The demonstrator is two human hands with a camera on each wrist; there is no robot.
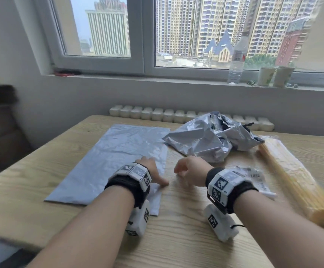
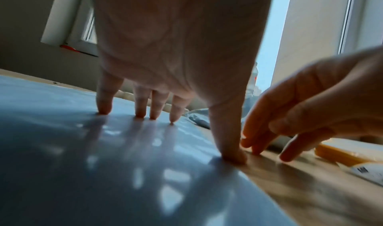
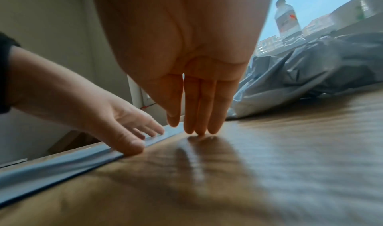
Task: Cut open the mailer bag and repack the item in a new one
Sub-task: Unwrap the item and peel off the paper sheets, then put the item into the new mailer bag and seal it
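Note:
A new flat grey mailer bag point(image 1: 116, 157) lies on the wooden table point(image 1: 186, 229). My left hand point(image 1: 151, 171) presses on its near right part with straight, spread fingers point(image 2: 140, 105), the thumb at the bag's right edge. My right hand point(image 1: 188, 170) is just right of that edge, its straight fingertips point(image 3: 200, 124) touching the bare wood. The old, crumpled, cut-open grey mailer point(image 1: 213, 138) lies behind the right hand. The item, a long yellow pack in clear wrap point(image 1: 296, 176), lies at the right.
A white paper label point(image 1: 259, 180) lies beside my right wrist. A water bottle point(image 1: 236, 60) and two paper cups point(image 1: 275, 76) stand on the windowsill. A radiator point(image 1: 157, 114) runs behind the table's far edge.

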